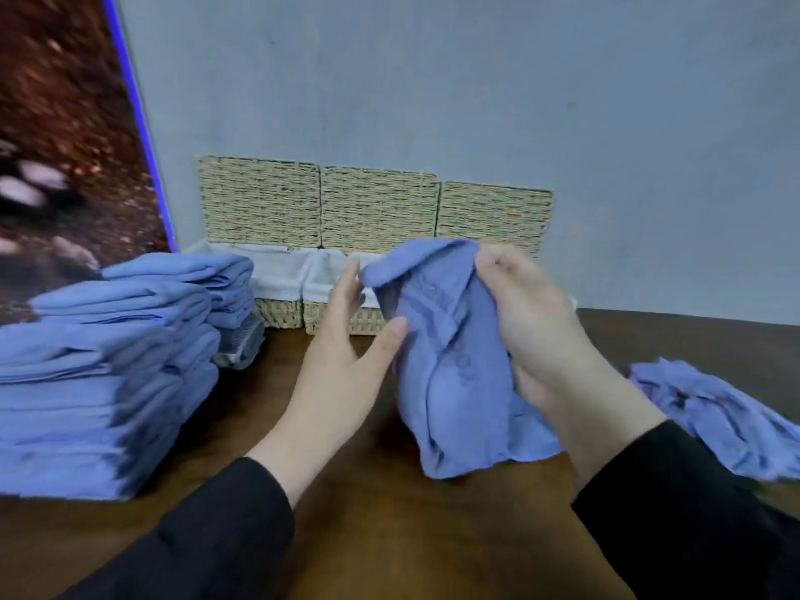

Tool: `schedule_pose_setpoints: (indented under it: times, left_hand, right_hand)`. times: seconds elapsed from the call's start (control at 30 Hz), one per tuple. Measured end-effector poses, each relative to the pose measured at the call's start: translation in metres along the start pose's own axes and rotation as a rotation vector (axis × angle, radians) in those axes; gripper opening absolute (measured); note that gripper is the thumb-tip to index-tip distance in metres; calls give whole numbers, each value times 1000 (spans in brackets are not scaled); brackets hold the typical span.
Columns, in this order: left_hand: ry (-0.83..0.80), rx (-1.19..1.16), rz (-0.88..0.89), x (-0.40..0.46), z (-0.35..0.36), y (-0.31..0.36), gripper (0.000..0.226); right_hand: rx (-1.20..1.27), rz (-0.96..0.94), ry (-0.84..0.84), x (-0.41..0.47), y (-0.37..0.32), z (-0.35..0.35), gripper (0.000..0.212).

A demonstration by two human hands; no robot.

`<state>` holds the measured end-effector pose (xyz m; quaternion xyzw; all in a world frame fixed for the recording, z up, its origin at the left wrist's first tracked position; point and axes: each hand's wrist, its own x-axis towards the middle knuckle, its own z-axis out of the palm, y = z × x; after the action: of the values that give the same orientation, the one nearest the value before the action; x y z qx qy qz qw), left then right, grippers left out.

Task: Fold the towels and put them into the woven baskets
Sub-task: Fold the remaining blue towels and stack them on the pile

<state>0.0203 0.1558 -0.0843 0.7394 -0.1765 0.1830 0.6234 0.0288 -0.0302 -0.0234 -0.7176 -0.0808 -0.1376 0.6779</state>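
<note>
Right hand (pixel 526 313) gripping crumpled blue towel (pixel 450 374) by top edge, fingers curled into cloth, towel hanging with bottom bunched on brown table (pixel 381 534). Left hand (pixel 346 335) at 9 o'clock of towel, fingers loosely spread, thumb tip touching cloth, no real grip. Woven baskets (pixel 281 313) with white liners at 12 o'clock against wall, lids up. Folded towel stacks (pixel 108 383) at 9 o'clock. Loose towel pile (pixel 714 413) at 3 o'clock

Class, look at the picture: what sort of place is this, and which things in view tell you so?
Probably a laundry or housekeeping work table indoors: stacked folded towels, lined woven baskets against a plain wall, and a wooden table.
</note>
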Motion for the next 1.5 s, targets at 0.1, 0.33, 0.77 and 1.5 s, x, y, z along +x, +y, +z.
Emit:
schedule_pose_setpoints:
  times: [0.1,0.33,0.77,1.5]
  left_hand:
    - [-57,143,-155,-12,-19,-48,86]
    - [-310,324,-121,9,-17,-80,73]
    - [-229,188,81,25,-10,-89,28]
    - [-216,485,-236,-61,-69,-57,35]
  right_hand:
    - [-234,106,-38,-12,62,5,30]
    - [-317,106,-209,-31,97,12,18]
    - [-475,103,-347,-30,98,9,17]
    - [-625,134,-79,-95,102,-9,19]
